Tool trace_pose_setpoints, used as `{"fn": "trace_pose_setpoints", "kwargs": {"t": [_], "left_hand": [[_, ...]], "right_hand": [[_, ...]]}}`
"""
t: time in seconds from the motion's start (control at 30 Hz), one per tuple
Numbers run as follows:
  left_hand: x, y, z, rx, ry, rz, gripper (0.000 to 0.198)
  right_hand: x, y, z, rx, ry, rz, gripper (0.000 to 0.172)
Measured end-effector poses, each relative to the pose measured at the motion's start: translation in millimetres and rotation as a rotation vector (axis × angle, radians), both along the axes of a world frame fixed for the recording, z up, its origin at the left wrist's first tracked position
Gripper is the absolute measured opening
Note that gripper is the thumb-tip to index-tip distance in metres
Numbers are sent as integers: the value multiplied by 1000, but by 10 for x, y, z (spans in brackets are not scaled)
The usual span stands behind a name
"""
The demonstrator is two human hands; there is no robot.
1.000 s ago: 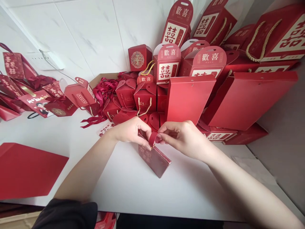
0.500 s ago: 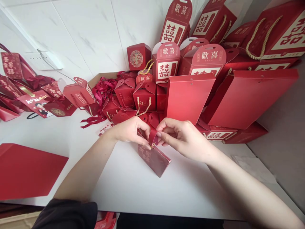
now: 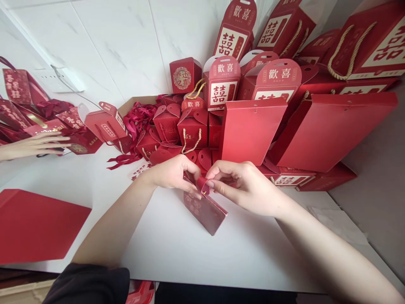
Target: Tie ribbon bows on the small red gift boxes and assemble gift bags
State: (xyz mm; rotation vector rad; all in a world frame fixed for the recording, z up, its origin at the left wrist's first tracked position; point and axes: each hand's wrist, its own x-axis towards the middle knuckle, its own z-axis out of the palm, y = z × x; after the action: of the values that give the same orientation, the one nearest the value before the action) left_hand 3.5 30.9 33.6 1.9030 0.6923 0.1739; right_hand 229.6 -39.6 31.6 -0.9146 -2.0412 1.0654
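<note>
A flat dark red box (image 3: 207, 213) with faint lettering stands tilted on the white table (image 3: 164, 249). My left hand (image 3: 179, 175) is closed at its upper left end, thumb and fingers pinching the box edge beside a red ribbon (image 3: 203, 185). The ribbon forms a small loop at the box's top edge, near a bit of gold. From the right, my right hand (image 3: 238, 183) pinches that ribbon between thumb and index finger. Parts of the fingers hide behind the ribbon and box.
Stacked red gift boxes (image 3: 193, 126) and two large red panels (image 3: 253, 131) rise behind my hands. Red ribbons (image 3: 142, 116) fill a carton. Another person's hand (image 3: 34, 144) reaches in at left, above a red sheet (image 3: 41, 226). More bags lie at far left.
The other person's hand has come in from the left edge. The ribbon loop has become smaller and lower, and my right fingers have shifted slightly left. My left hand has barely moved.
</note>
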Motion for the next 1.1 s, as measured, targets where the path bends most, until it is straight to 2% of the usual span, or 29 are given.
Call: {"fn": "trace_pose_setpoints", "kwargs": {"t": [0.1, 0.23, 0.37, 0.47, 0.57, 0.63, 0.73, 0.8, 0.9, 1.0, 1.1], "left_hand": [[-13, 9, -13, 3, 0, 7, 22], [-28, 25, -29, -20, -14, 14, 23], [-36, 49, -61, -20, -38, 5, 22], [-37, 74, -92, -5, -42, -18, 23], [-19, 80, -73, 96, -47, -53, 26], [-1, 54, -13, 274, -44, -7, 32], [20, -54, 120, 564, 43, 204, 44], [28, -167, 202, 612, 136, 319, 37], [44, -358, 282, 543, 257, 309, 19], [66, -508, 318, 546, 338, 260, 27], [88, -576, 330, 552, 368, 268, 29]], "right_hand": [[21, 18, 3, 36, 4, 53, 11], [46, 101, -48, 16, 14, 178, 21], [22, 189, -156, -6, 42, 210, 10], [-4, 215, -195, 87, 21, 228, 7], [-3, 207, -178, 236, -18, 257, 5], [12, 186, -149, 336, -91, 267, 7], [30, 137, -110, 541, -278, 170, 14], [23, 103, -103, 608, -360, 37, 14], [-10, 67, -121, 477, -305, -71, 7], [-51, 44, -147, 338, -191, -84, 9], [-92, 14, -159, 319, -146, -110, 11]]}}
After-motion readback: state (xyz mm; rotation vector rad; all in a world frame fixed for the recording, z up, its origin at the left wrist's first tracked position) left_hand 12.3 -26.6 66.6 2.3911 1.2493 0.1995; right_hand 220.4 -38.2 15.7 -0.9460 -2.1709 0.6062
